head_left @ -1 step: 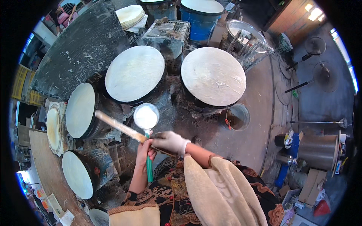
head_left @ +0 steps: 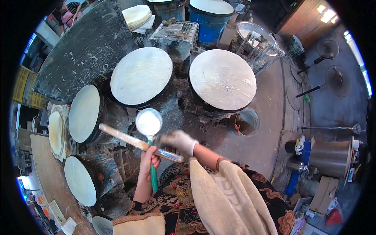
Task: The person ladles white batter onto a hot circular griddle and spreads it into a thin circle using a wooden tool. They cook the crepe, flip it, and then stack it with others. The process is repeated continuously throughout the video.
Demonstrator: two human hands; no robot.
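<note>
While clasping the green-handled ladle (head_left: 149, 122) and flat stick (head_left: 124, 135) in the left grip (head_left: 150, 157), near round drum tops (head_left: 141, 76), hovers beside with the right grip (head_left: 179, 141) (gloved, too blurred to tell its closure); has those white-covered, ladle unemptied.

An apparent food workshop, several broad round white-topped stands (head_left: 141, 76), pale sheets (head_left: 136, 17) stacked by the right edge of a dark slab (head_left: 83, 55), a blue drum (head_left: 207, 29), yellow crates (head_left: 22, 85), a scuffed floor (head_left: 269, 105).
</note>
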